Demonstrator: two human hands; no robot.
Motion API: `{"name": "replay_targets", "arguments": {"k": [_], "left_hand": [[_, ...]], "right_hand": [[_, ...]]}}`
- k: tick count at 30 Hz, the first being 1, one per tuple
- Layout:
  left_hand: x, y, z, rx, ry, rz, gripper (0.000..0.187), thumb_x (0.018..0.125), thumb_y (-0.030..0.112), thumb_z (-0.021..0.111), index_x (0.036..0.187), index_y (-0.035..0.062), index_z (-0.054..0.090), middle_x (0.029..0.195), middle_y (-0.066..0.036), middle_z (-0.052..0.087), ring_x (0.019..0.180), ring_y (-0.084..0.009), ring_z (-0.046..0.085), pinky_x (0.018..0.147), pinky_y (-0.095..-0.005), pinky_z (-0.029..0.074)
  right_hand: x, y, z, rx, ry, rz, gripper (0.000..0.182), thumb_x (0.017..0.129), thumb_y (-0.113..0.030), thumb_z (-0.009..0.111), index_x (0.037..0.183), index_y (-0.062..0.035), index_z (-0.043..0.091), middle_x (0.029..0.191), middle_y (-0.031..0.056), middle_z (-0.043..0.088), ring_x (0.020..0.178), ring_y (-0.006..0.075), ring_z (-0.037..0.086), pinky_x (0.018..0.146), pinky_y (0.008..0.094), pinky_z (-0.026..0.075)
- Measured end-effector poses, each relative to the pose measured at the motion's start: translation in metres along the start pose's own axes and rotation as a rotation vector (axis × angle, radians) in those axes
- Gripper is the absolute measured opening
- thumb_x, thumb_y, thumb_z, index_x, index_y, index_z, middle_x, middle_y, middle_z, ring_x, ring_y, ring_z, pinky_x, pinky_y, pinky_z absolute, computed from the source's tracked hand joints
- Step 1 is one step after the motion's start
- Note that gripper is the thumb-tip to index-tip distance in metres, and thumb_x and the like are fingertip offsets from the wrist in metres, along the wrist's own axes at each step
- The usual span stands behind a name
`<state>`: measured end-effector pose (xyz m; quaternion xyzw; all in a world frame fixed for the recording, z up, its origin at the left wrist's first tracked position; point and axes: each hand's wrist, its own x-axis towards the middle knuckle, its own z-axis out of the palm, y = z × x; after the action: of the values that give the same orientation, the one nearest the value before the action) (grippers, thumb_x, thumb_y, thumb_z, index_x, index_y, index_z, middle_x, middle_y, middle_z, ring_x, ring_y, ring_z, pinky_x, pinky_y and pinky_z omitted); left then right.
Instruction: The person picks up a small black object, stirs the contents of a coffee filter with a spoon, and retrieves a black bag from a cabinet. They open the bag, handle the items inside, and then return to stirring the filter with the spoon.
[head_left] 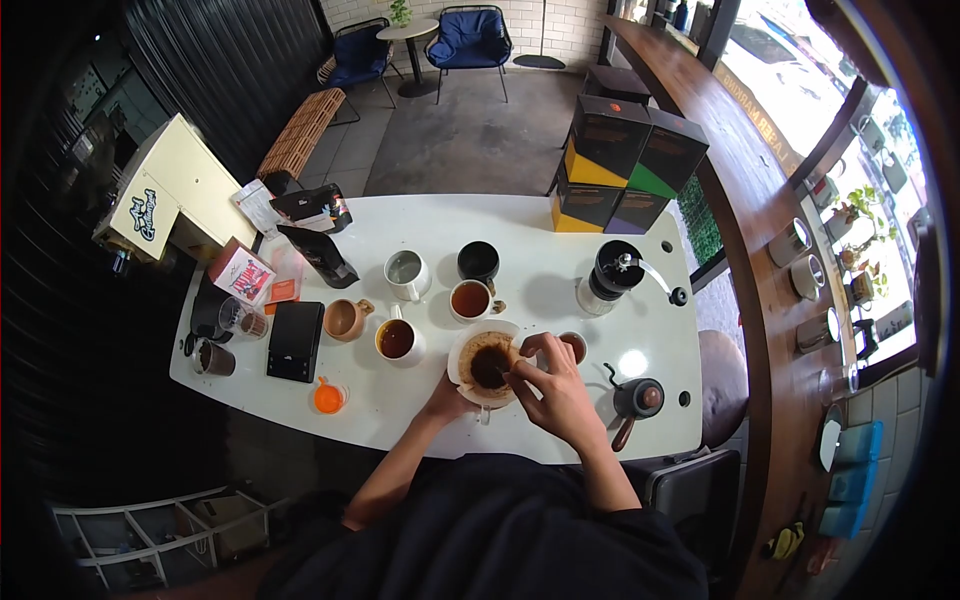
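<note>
A coffee dripper (463,350) with a paper filter (470,372) and dark wet grounds (490,366) stands near the table's front edge. Below it shows a small clear handle (485,414). My left hand (448,398) is closed around the dripper's lower left side, its fingers partly hidden. Over the filter's right rim, my right hand (550,388) has its fingertips pinched together; what they hold is too small to tell. A cup of brown liquid (574,346) sits just beyond my right hand. Two cups of dark liquid, one white (399,340) and another (470,299), stand left of and behind the dripper.
On the right of the white table (420,430) are a hand grinder (612,275) and a kettle (638,398). Boxes (610,150) are stacked behind. A black scale (295,341), brown cup (345,319), orange item (328,397), pitcher (407,275) and bags (318,256) stand left.
</note>
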<state>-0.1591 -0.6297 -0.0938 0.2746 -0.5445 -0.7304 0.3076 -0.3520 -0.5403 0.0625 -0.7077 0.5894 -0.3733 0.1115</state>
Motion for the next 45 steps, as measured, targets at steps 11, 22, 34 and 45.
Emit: {"name": "replay_targets", "arguments": {"k": [11,22,34,45], "left_hand": [[0.002,-0.005,-0.001,-0.043,-0.003,-0.002,0.091,0.067,0.004,0.096,0.146,0.0094,0.051,0.14,-0.005,0.062,0.127,-0.0192,0.062,0.111,-0.0383,0.052],[0.001,-0.004,-0.001,-0.01,0.0,0.018,0.089,0.066,0.008,0.098,0.144,0.0088,0.053,0.138,-0.005,0.064,0.126,-0.0189,0.062,0.11,-0.0379,0.052],[-0.001,0.008,0.002,0.221,0.007,0.071,0.09,0.065,0.009,0.098,0.143,0.0083,0.053,0.138,-0.006,0.064,0.126,-0.0192,0.062,0.11,-0.0379,0.051],[0.0,0.013,0.005,0.064,0.02,0.018,0.09,0.064,0.005,0.097,0.142,0.0071,0.052,0.137,-0.007,0.063,0.124,-0.0188,0.063,0.107,-0.0374,0.053]], "right_hand": [[0.001,0.002,0.003,0.044,0.054,0.056,0.012,0.084,-0.012,0.08,0.094,-0.0068,0.075,0.116,0.0122,0.056,0.111,0.0337,0.055,0.099,0.0455,0.043],[0.004,0.001,0.001,0.036,0.004,0.0,0.013,0.085,-0.01,0.079,0.097,-0.007,0.076,0.119,0.0131,0.055,0.114,0.0357,0.055,0.098,0.047,0.045],[0.001,-0.002,0.001,-0.052,0.07,-0.027,0.013,0.085,-0.011,0.079,0.096,-0.0067,0.076,0.116,0.0138,0.057,0.108,0.034,0.055,0.091,0.0433,0.045],[0.003,-0.003,0.002,0.02,-0.006,-0.002,0.014,0.086,-0.013,0.079,0.097,-0.0056,0.075,0.117,0.0139,0.057,0.108,0.0332,0.056,0.091,0.0445,0.046]]}}
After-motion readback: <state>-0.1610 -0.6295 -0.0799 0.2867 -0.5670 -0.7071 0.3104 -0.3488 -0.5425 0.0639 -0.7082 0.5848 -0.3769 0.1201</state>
